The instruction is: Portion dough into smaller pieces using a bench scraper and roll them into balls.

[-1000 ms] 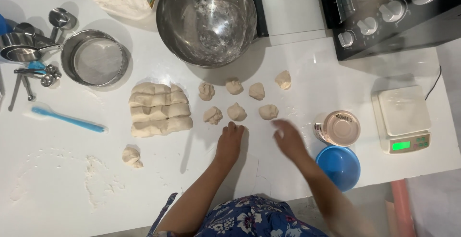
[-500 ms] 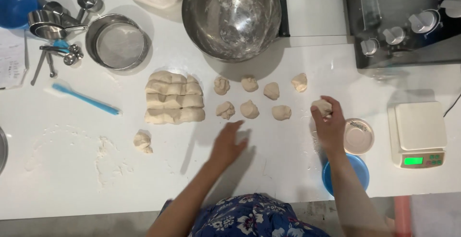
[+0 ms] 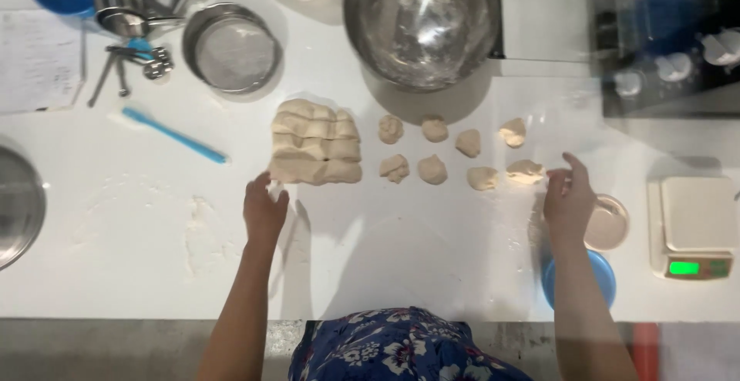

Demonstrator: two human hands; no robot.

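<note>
On the floured white counter (image 3: pixel 401 250), the left hand (image 3: pixel 264 210) lies palm down at the near left corner of the scored dough slab (image 3: pixel 314 141), its fingers curled loosely; whether it pinches a scrap of dough there I cannot tell. Well to the right, the right hand (image 3: pixel 569 197) is open and holds nothing, fingers spread, fingertips just beside the nearest small dough piece (image 3: pixel 525 170). That piece ends a loose double row of dough pieces (image 3: pixel 432 169), likely cut from the slab and spaced so they do not stick. Both forearms reach straight out from the body. A small dish (image 3: pixel 609 224), a blue bowl (image 3: pixel 603 274) and a scale (image 3: pixel 691 225) sit right; a steel mixing bowl (image 3: pixel 422 22) stands far.
</note>
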